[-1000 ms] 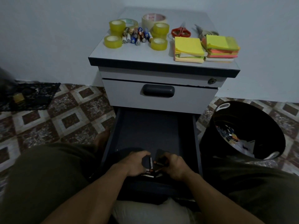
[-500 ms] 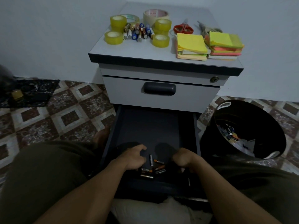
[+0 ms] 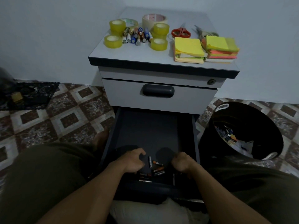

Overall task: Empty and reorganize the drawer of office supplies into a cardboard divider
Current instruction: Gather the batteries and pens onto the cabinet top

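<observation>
Your hands have parted: left hand (image 3: 134, 160) hangs loosely curled, holding nothing; right hand (image 3: 182, 162) is fisted, and I cannot tell whether it holds anything. Batteries (image 3: 156, 168) lie between them, near the drawer's (image 3: 145, 130) front edge.

Near right, on the floor (image 3: 68, 120) of brown and white diamond tiles, a black bin (image 3: 252, 117) with a white handle (image 3: 222, 106) at its far rim and paper scraps (image 3: 229, 136) heaped inside. Far left, against the pale wall (image 3: 48, 38), a dark mat (image 3: 32, 94) bearing a small yellow block (image 3: 16, 97).
</observation>
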Available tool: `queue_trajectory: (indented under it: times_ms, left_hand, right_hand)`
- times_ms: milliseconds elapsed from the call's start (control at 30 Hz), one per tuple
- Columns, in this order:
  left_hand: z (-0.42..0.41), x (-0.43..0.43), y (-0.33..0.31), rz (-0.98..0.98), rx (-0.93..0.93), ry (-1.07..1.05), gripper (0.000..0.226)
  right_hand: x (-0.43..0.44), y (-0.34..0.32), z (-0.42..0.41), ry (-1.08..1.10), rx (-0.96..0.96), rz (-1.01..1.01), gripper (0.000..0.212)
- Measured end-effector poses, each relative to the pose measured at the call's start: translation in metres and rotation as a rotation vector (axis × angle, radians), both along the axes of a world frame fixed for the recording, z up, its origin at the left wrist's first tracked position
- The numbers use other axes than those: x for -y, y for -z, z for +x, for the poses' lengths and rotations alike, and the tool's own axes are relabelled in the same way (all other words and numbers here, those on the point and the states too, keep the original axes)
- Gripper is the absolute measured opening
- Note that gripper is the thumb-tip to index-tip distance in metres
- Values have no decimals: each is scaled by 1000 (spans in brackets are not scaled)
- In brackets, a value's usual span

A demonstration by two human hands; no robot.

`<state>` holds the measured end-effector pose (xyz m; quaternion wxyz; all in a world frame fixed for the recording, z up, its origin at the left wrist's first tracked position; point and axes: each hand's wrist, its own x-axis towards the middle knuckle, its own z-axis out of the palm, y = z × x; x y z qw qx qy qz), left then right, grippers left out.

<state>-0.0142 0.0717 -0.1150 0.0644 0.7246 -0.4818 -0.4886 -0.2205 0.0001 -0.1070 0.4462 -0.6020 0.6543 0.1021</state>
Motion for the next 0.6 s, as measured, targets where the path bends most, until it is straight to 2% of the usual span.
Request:
queue_trajectory:
  times_ms: [133, 267, 367, 433, 467, 533, 600]
  left_hand:
    - [1, -1, 1, 8, 27, 127, 82]
    - [-2, -2, -2, 26, 119, 280, 109]
    - [-3, -2, -3, 35, 186, 343, 111]
    - [-3, -2, -1, 18, 181, 340, 104]
    - [-2, -2, 0, -2, 165, 317, 98]
    - [-1, -2, -1, -39, 127, 248, 90]
    - [1, -2, -2, -44, 130, 232, 98]
  right_hand:
    - [-10, -6, 2, -307, -134, -23, 38]
    - [-16, -10, 5, -496, -182, -22, 72]
    - [-16, -18, 7, -526, -124, -29, 70]
    - [-18, -5, 3, -442, -76, -59, 80]
    - [-18, 1, 1, -386, -51, -110, 78]
    - [-17, 13, -3, -293, -9, -181, 62]
    - [-14, 11, -4, -261, 15, -192, 52]
